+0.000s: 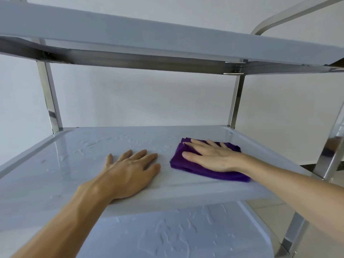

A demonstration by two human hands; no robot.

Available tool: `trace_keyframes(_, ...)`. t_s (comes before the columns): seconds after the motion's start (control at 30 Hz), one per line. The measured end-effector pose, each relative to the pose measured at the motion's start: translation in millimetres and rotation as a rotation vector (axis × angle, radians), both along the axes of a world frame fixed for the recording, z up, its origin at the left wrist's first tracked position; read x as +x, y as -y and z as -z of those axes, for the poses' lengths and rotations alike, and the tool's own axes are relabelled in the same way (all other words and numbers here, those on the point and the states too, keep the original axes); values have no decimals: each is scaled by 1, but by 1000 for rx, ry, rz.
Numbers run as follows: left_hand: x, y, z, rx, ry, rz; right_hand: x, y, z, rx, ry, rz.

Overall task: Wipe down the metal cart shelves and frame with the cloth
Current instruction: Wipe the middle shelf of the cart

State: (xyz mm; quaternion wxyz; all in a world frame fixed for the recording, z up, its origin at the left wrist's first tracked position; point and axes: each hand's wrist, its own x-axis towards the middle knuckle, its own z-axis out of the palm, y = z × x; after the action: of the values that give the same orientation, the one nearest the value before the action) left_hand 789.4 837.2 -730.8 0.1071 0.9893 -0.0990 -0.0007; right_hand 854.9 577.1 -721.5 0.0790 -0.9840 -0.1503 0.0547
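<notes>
The fingers point(201, 144) of the right hand point(210, 157) lie straight and slightly spread, pressed flat on top of a folded purple cloth point(208, 164); nothing is curled around the fabric, the palm simply bears down on it. The thumb points left across the cloth's near half. The fingers point(141, 155) of the left hand point(130, 170) are likewise straight and relaxed, resting palm-down on the bare surface just left of the cloth, not touching it, holding nothing. Both forearms reach in from the bottom edge of the view, the left one crossing the front lip of the shelf.

The cloth sits on the right half of the middle shelf point(74, 164) of the metal cart, closer to the right rim than to the centre, its far edge near the back of the shelf. The shelf surface is pale grey-white and glossy, with scattered wet streaks and droplets point(96, 144) across its back and left areas.

Below, the lower shelf point(186, 237) shows similar wet marks. Above, the underside of the top shelf point(130, 36) spans the view. 2 shiny square uprights stand at the rear corners: the left post point(49, 97) and the right post point(236, 101). A curved handle bar point(290, 13) rises at the upper right, and another steel leg point(331, 151) runs down the right side. A plain pale wall point(139, 97) lies behind the cart.
</notes>
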Motion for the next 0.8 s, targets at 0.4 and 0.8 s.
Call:
trace_keyframes(0.4,-15,9,-1,154,-74,72,12,108,-12,-16,41,270)
trace_keyframes(0.8,-27,5,-1,190,-42,66,-21,43,5,22,126,-44)
